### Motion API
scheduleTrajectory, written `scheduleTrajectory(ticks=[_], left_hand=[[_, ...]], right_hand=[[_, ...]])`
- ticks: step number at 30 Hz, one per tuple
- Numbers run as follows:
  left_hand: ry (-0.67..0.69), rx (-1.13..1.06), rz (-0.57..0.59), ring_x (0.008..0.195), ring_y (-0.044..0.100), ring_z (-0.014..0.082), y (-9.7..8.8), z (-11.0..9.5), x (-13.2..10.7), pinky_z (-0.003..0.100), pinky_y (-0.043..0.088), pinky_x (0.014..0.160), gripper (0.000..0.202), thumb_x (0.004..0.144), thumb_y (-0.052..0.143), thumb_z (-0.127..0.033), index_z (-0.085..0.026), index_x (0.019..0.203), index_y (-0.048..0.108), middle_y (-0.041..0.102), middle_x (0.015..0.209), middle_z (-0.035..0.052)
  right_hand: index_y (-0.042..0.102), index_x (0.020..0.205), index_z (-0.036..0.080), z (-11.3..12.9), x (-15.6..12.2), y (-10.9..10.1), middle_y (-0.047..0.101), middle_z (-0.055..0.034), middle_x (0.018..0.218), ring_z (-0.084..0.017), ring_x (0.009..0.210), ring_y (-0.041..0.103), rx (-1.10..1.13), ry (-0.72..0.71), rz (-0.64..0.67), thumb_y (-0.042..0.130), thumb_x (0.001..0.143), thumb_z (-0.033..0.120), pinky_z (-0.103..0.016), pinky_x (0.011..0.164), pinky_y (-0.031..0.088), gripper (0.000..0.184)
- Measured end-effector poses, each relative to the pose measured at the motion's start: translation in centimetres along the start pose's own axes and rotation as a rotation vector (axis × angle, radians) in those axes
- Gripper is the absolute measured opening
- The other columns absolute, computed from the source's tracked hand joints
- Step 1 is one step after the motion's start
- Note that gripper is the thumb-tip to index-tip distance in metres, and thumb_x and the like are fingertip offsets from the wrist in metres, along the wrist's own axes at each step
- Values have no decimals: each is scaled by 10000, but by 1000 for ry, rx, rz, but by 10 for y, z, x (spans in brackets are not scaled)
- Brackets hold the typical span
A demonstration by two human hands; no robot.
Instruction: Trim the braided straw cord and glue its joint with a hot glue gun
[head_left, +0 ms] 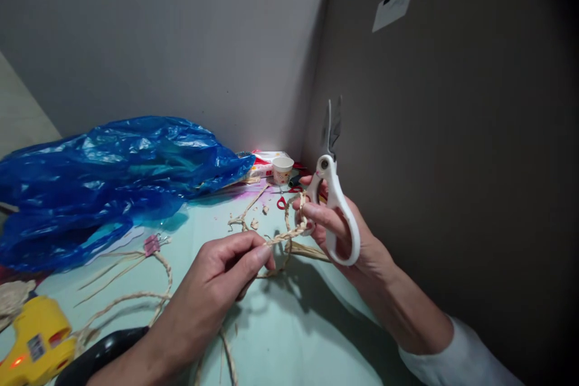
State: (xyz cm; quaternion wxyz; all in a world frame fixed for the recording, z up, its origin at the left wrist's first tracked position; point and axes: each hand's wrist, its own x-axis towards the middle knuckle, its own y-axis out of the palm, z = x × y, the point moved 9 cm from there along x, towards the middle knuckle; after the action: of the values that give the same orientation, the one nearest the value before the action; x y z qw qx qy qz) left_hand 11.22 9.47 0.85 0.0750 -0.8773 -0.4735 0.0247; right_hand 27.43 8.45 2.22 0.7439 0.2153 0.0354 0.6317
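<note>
My left hand (230, 268) pinches a braided straw cord (287, 235) between thumb and fingers above the table. From there the cord runs over to my right hand (335, 226) and loops beside its fingers. White-handled scissors (335, 193) are in my right hand, with a finger and thumb around the handles. Their blades point upward and stand slightly apart, clear of the cord. More of the braid hangs below both hands, and a bundle of loose straw strands (310, 251) sticks out behind my right hand.
A crumpled blue plastic bag (113, 175) covers the back left. At the lower left sits a yellow glue gun (38, 341) with a lit red light. A pink binder clip (152, 245) grips another braid. A paper cup (283, 170) and red-handled scissors (281, 202) lie near the wall corner.
</note>
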Motion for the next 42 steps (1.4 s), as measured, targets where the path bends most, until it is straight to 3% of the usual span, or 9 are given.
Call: scheduleTrajectory(ticks=[5, 11, 15, 19, 25, 31, 35, 38, 42], left_hand=[[12, 128, 16, 515, 237, 114, -2, 3, -1, 280, 147, 473, 383, 865, 574, -420, -190, 560, 585, 311, 538, -50], [-88, 124, 90, 466, 238, 91, 3, 18, -4, 255, 166, 452, 364, 862, 551, -430, -187, 592, 576, 314, 474, -80], [-123, 64, 224, 446, 377, 95, 20, 21, -5, 236, 278, 471, 339, 904, 532, -428, -171, 740, 679, 480, 469, -59], [-113, -14, 264, 608, 561, 128, 30, 18, -2, 248, 429, 612, 256, 916, 557, -348, -169, 904, 739, 713, 766, 27], [-97, -19, 177, 493, 529, 104, 24, 14, -2, 264, 448, 682, 331, 928, 561, -374, -169, 738, 739, 634, 543, -15], [-225, -106, 207, 349, 418, 41, 28, 24, -7, 222, 289, 469, 324, 928, 564, -428, -167, 861, 743, 660, 562, -9], [-240, -261, 120, 425, 307, 45, 21, 24, -7, 209, 190, 450, 322, 902, 602, -452, -167, 863, 748, 552, 547, -38], [-264, -397, 145, 483, 280, 71, 23, 24, -9, 213, 212, 477, 352, 898, 597, -462, -159, 782, 734, 493, 529, -41], [-219, -257, 99, 525, 344, 86, 18, 17, -11, 219, 253, 519, 278, 827, 688, -444, -185, 758, 762, 516, 543, -37]], right_hand=[[638, 1066, 214, 7, 0, -3, 592, 32, 789, -99, 656, 515, -26, -79, -44, 834, 707, 216, -229, 592, 430, 409], [591, 1018, 237, 12, -4, -6, 565, 69, 669, -93, 585, 503, -5, -117, -104, 848, 686, 188, -222, 541, 408, 422], [588, 1013, 235, 10, -2, -5, 601, 61, 700, -87, 603, 521, -15, -119, -85, 856, 687, 194, -210, 545, 398, 424], [593, 997, 217, 4, 0, -4, 615, 64, 708, -75, 619, 524, -24, -99, -58, 886, 660, 210, -194, 565, 401, 447], [605, 1025, 231, 1, -1, 0, 625, 74, 753, -75, 680, 571, 4, -80, -32, 894, 646, 184, -184, 627, 442, 479], [596, 997, 222, 5, -2, 1, 623, 68, 713, -81, 642, 541, 15, -78, -49, 894, 640, 198, -194, 595, 423, 465], [617, 998, 231, 12, 1, -6, 689, 33, 806, -101, 676, 586, 8, -110, -60, 865, 671, 199, -220, 617, 454, 412], [620, 1015, 244, 18, 2, -12, 706, 34, 832, -102, 696, 609, 20, -150, -88, 852, 680, 183, -225, 653, 475, 412], [621, 1031, 260, 23, 1, -12, 712, 43, 840, -97, 709, 619, 33, -166, -83, 830, 705, 169, -229, 699, 491, 398]])
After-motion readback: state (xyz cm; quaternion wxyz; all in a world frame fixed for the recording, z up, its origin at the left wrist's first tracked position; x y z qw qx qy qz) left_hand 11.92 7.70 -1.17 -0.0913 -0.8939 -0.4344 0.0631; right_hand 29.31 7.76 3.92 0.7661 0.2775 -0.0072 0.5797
